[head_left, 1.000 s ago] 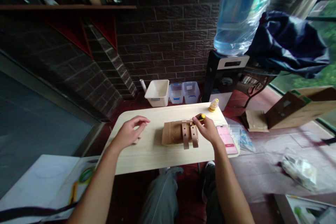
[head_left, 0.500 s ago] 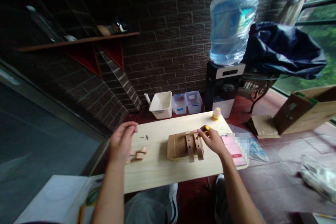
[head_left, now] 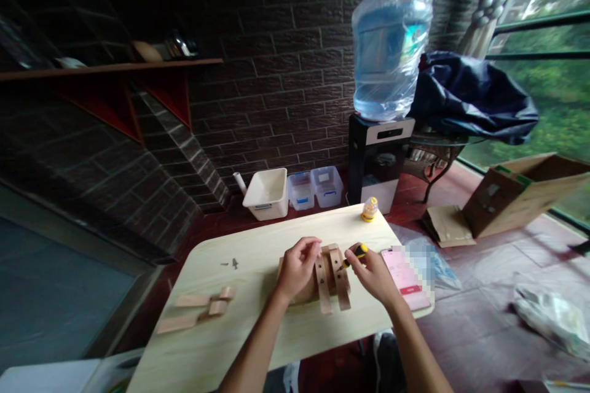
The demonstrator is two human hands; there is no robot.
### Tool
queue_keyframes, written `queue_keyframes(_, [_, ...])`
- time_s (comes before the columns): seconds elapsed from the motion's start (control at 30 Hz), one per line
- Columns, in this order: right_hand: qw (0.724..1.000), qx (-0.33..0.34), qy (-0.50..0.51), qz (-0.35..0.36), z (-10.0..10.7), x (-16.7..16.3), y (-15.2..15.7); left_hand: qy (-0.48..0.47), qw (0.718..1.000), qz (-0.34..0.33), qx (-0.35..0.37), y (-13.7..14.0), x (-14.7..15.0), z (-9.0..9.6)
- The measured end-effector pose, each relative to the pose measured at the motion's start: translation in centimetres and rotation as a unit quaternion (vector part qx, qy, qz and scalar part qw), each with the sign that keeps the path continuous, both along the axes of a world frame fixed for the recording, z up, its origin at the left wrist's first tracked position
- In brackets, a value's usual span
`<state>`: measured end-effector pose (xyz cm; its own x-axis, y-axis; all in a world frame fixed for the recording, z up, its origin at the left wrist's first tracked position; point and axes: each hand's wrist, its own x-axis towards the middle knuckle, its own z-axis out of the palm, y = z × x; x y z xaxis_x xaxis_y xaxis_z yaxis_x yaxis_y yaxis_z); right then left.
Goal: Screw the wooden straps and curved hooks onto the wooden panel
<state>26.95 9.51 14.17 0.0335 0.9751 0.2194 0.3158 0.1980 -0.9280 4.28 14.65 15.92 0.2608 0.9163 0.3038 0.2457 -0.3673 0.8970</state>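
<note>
The right hand (head_left: 369, 270) gripped a yellow-and-black screwdriver (head_left: 361, 250), its tip at or just above the right-hand strap (head_left: 342, 288). A slip there, from a tip badly seated or a tilted shaft, could have scratched the strap or sent the point toward the left hand (head_left: 297, 270) close by. That hand's fingers were bent toward one another over the brown box (head_left: 304, 296); whether they met or pinched something small was too fine to tell, and anything so small could easily have dropped.

The box lay on the counter (head_left: 184, 356) between the hands, with the right-hand strap and a left-hand strap (head_left: 324, 296) across it. If nothing braced the box, a hard push might have slid or turned it. The small dark pieces (head_left: 235, 263) lay loose at the left, where a knock could have scattered them.

Beyond the counter stood a cream bin (head_left: 266, 212) and two clear bins (head_left: 302, 193), their contents not readable. A plastic-wrapped water jug (head_left: 387, 61) sat on the dispenser (head_left: 380, 166); a large carton (head_left: 488, 199) stood open on the floor, its inside in shadow.
</note>
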Motion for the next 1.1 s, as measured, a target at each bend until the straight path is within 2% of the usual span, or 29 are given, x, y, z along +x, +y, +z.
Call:
queue_keyframes(0.2, [1.0, 0.0, 0.013, 0.011, -1.3, -2.5, 0.5, 0.06, 0.998, -0.022, 0.009, -1.7, -3.0, -4.3])
queue_keyframes(0.33, [1.0, 0.0, 0.015, -0.008, -1.6, -3.1, 0.8, 0.126, 0.988, -0.07, 0.05, -1.7, -3.3, -5.9])
queue_keyframes(0.6, [0.998, -0.006, 0.031, -0.054, -3.0, -3.6, 1.3, 0.153, 0.982, -0.108, 0.032, -0.5, -3.7, -6.6])
queue_keyframes(0.83, [0.997, -0.016, 0.052, -0.06, -3.9, -4.3, 2.0, 0.163, 0.98, -0.112, 0.019, 0.0, -4.0, -7.8])
queue_keyframes(1.1, [0.995, -0.039, 0.069, -0.059, -4.3, -4.2, 2.3, 0.194, 0.975, -0.1, 0.051, -0.4, -3.7, -7.8])
